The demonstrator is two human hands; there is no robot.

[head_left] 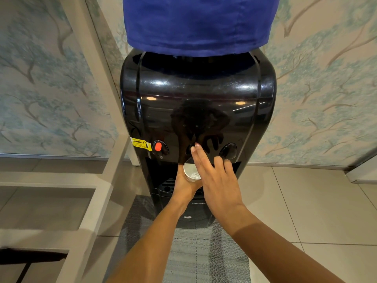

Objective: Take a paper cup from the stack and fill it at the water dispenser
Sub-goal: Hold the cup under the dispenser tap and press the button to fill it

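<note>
Tree-patterned wallpaper [61, 78] and tiled floor [306, 201] framed a black water dispenser [195, 94] topped by a bottle under a blue cloth cover [197, 23]. Paper cup [190, 172] sat under the middle tap, above the drip tray [169, 187], held from below by the left hand [184, 183], fingers wrapped round its wall. Some water showed in the cup, bubbling; level looked low, hard to judge. Right hand [216, 176] reached over the cup, fingers spread, index and middle tips pressing the middle tap button [191, 149]. Cup partly hidden by that hand.

Risks, as judgement: the right hand blocked the view of the rim, so overfill was likely if the press went on too long. Cup seemed off-centre to the left of the spout, though the spout itself was hidden; the stream could hit the rim and splash onto the grey mat [195, 252]. Soft paper wall could buckle under a tight squeeze once heavy. Red hot-water tap [158, 147] with its yellow warning label [140, 144] sat just left; a slip there meant scalding. Right-side tap [228, 151] was untouched.
</note>
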